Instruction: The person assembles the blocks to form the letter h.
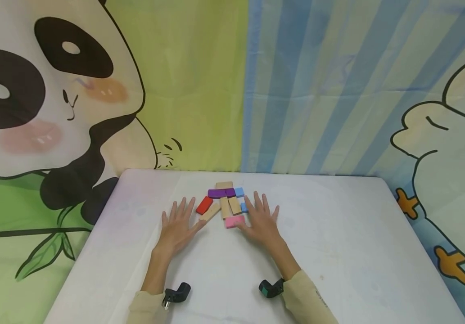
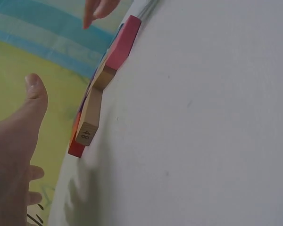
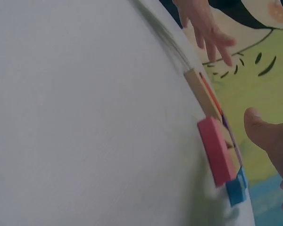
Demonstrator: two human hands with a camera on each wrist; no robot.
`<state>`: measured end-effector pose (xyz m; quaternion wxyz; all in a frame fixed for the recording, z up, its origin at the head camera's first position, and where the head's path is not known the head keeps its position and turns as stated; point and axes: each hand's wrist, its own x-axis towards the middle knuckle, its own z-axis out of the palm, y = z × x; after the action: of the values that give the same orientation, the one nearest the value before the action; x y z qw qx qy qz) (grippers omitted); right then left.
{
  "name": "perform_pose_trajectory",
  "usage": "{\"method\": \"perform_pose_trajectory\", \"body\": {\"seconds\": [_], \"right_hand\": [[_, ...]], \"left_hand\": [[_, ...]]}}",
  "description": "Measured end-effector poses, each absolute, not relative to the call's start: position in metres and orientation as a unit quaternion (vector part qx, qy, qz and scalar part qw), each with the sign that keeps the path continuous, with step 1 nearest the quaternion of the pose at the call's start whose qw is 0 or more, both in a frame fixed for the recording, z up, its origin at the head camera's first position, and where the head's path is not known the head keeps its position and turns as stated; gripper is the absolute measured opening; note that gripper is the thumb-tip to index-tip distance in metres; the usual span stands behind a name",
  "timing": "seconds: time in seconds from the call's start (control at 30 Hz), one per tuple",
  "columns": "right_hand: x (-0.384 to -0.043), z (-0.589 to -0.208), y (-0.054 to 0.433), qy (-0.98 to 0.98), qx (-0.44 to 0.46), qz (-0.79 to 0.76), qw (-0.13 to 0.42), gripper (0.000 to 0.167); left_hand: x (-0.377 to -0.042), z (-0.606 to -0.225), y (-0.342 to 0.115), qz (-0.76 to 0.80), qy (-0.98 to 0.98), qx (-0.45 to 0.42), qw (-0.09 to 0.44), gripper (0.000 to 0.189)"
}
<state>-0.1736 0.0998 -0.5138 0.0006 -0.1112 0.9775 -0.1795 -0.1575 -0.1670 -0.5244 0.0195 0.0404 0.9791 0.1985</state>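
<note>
A loose cluster of small rectangular blocks lies flat on the white table between my hands. It has a pink block (image 1: 235, 222) at the near side, a red block (image 1: 204, 205) at left, purple blocks (image 1: 217, 193) farther back, light blue blocks (image 1: 239, 192) at right and several plain wooden blocks (image 1: 225, 208). One wooden block (image 2: 87, 133) shows "48" on its end in the left wrist view. My left hand (image 1: 177, 227) spreads its fingers just left of the cluster, holding nothing. My right hand (image 1: 261, 221) is likewise spread at the right, thumb near the pink block, and holds nothing.
The white table (image 1: 329, 243) reaches back to a cloth backdrop (image 1: 183, 90) with a cartoon panda and stripes. A black wrist camera (image 1: 177, 292) sits by the left wrist and another black camera (image 1: 271, 288) by the right one.
</note>
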Motion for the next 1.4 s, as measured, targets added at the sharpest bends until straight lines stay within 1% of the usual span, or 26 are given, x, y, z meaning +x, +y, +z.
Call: {"method": "perform_pose_trajectory", "body": {"seconds": [0.13,0.27,0.47,0.63,0.83,1.0,1.13,1.3,1.4], "right_hand": [[-0.181,-0.500,0.076,0.971,-0.165,-0.174,-0.028,0.084],[-0.187,-0.492,0.057,0.967,-0.197,-0.160,-0.035,0.078],[-0.190,-0.494,0.044,0.965,-0.212,-0.155,-0.016,0.072],[-0.188,-0.501,0.041,0.960,-0.226,-0.161,-0.017,0.068],[-0.189,-0.507,0.039,0.957,-0.241,-0.164,-0.003,0.061],[-0.197,-0.508,0.031,0.953,-0.252,-0.167,-0.008,0.058],[-0.205,-0.509,0.018,0.951,-0.260,-0.168,-0.012,0.052],[-0.211,-0.512,0.004,0.949,-0.269,-0.163,-0.009,0.046],[-0.213,-0.512,-0.004,0.951,-0.269,-0.153,-0.003,0.045]], "left_hand": [[-0.160,-0.525,-0.163,0.191,0.979,0.065,0.011,0.088],[-0.159,-0.524,-0.163,0.183,0.980,0.076,0.005,0.089],[-0.152,-0.524,-0.170,0.184,0.979,0.088,0.006,0.088],[-0.146,-0.524,-0.175,0.195,0.976,0.096,0.009,0.085],[-0.134,-0.520,-0.178,0.226,0.966,0.121,0.035,0.081],[-0.128,-0.516,-0.183,0.210,0.970,0.121,0.020,0.077],[-0.124,-0.517,-0.191,0.208,0.971,0.116,0.020,0.071],[-0.117,-0.516,-0.202,0.216,0.971,0.105,0.018,0.066],[-0.114,-0.515,-0.207,0.215,0.971,0.104,0.010,0.065]]}}
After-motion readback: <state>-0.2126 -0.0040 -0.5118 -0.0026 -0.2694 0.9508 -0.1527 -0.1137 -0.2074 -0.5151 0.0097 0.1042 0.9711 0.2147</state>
